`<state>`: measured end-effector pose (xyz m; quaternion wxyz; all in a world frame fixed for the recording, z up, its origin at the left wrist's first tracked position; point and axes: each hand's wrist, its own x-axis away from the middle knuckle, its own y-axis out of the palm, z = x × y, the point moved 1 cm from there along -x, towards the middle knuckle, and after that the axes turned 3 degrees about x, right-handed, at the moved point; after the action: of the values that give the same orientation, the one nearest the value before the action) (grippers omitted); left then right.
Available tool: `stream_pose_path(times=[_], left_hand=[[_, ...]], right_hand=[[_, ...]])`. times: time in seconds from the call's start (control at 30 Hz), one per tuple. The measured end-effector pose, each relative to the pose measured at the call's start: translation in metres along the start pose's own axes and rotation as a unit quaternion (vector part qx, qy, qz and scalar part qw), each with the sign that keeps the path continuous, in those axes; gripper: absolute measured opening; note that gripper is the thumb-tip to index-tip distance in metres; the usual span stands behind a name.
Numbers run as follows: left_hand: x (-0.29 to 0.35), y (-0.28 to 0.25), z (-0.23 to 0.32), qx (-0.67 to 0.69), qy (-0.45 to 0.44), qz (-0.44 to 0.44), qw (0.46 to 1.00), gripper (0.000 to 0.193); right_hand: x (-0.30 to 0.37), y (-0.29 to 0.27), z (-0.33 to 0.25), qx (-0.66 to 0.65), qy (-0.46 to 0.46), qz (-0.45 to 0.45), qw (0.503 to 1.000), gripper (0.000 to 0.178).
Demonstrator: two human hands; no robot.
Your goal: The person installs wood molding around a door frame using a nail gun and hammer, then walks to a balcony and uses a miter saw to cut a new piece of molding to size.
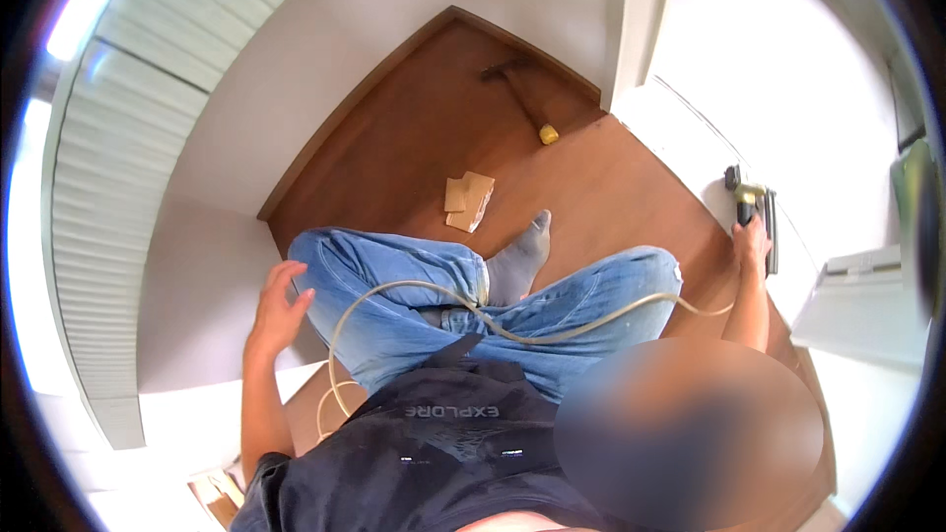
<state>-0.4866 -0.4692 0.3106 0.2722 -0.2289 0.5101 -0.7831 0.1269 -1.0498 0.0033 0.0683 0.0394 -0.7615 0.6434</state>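
Observation:
At the right, my right hand (752, 239) is wrapped round the handle of a black and olive air nailer (751, 191). The tool is up against the low white wall beside the floor, and I cannot tell if its nose touches it. A pale air hose (537, 340) runs from near my right wrist across my lap and loops down on the left. By my left knee, my left hand (279, 310) holds nothing, its fingers apart and the fingertips close to the jeans.
I sit cross-legged on a brown wood floor (384, 138). Ahead lie torn cardboard pieces (478, 199) and a hammer (520, 99) with a yellow handle end. Walls meet in the far corner; a white door frame (636, 25) stands right of it. Right, a white box-like object (859, 305).

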Motion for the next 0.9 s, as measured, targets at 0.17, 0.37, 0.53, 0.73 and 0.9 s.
stream_pose_path(times=[0.17,0.37,0.53,0.73,0.9], left_hand=[[0.003,-0.017,0.018,-0.009,-0.034,0.021,0.999,0.038],[-0.068,-0.022,0.086,-0.01,0.131,-0.002,0.991,0.038],[-0.181,0.022,0.18,-0.062,0.303,-0.211,0.927,0.035],[-0.298,0.154,0.339,-0.267,0.479,-0.39,0.74,0.027],[-0.286,0.265,0.516,-0.075,0.596,-0.445,0.664,0.028]], right_hand=[[0.0,-0.003,0.0,-0.006,0.009,-0.013,1.0,0.051],[0.023,0.003,-0.025,0.086,-0.015,0.064,0.994,0.052],[0.07,0.035,0.06,-0.001,0.036,0.256,0.966,0.061],[0.321,0.121,0.142,0.095,0.056,0.219,0.97,0.062],[0.362,0.111,0.107,0.06,0.11,0.164,0.979,0.063]])
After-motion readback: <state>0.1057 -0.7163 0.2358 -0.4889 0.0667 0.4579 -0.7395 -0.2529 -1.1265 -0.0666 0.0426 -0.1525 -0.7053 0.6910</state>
